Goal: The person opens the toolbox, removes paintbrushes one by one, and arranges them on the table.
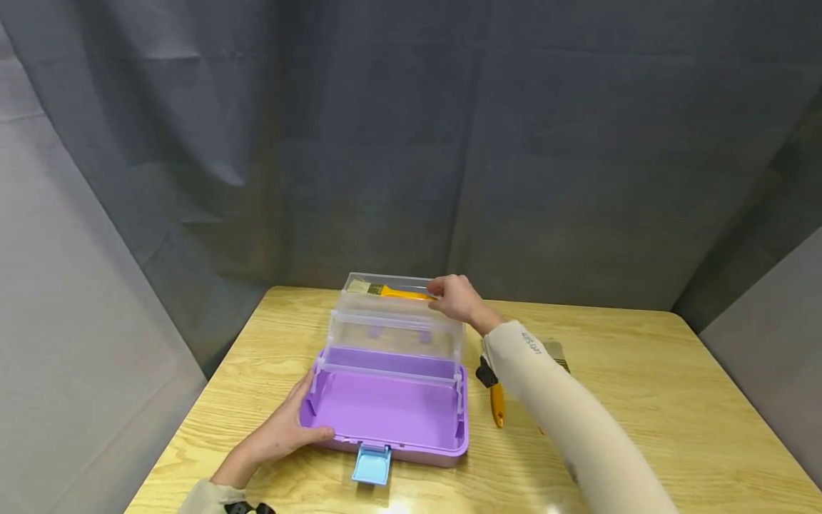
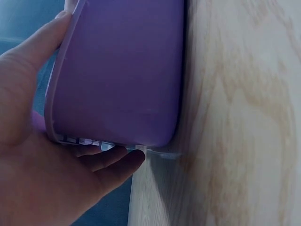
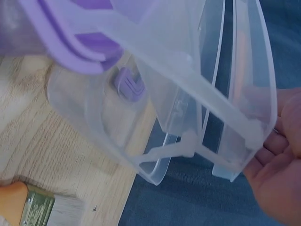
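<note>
A purple toolbox (image 1: 385, 407) stands unfolded on the table, its blue latch (image 1: 372, 465) hanging at the front. My left hand (image 1: 282, 425) grips its left end, thumb on the front rim and fingers round the back corner (image 2: 99, 162). Above the base, clear tiered trays are raised toward the back. In the top tray (image 1: 392, 303) lies a flat paintbrush (image 1: 404, 293) with a yellow-orange handle, bristles to the left. My right hand (image 1: 457, 298) pinches the handle's right end at the tray's right side. The tray wall partly covers its fingers (image 3: 270, 150) in the right wrist view.
Right of the toolbox lie two more paintbrushes: one shows an orange handle (image 1: 497, 405), the other its bristles (image 1: 554, 350), partly under the right sleeve (image 1: 565, 400). A dark grey curtain (image 1: 514, 178) hangs behind the wooden table (image 1: 642, 400).
</note>
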